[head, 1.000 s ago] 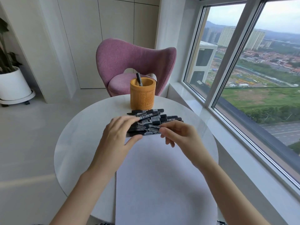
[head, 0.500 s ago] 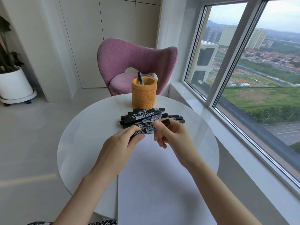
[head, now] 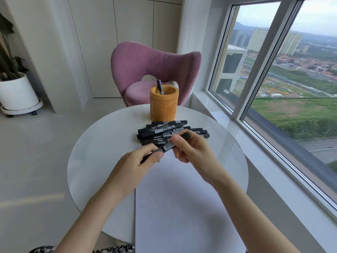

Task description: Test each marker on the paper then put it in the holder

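Observation:
Both hands hold one black marker [head: 168,147] level above the far end of the white paper [head: 182,198]. My left hand [head: 140,161] pinches its left end; my right hand [head: 191,148] grips its right end near the cap. Behind it a pile of several black markers [head: 164,130] lies on the round white table [head: 102,143]. Further back stands the carved bamboo holder [head: 163,105], upright, with one black marker [head: 160,86] leaning inside it.
A pink chair [head: 145,64] stands behind the table. A large window [head: 284,84] and its sill run along the right. A potted plant in a white pot [head: 16,92] sits on the floor at the far left.
The hands went from reaching into the pile to lifting one marker clear of it, and they now hold it by both ends above the paper.

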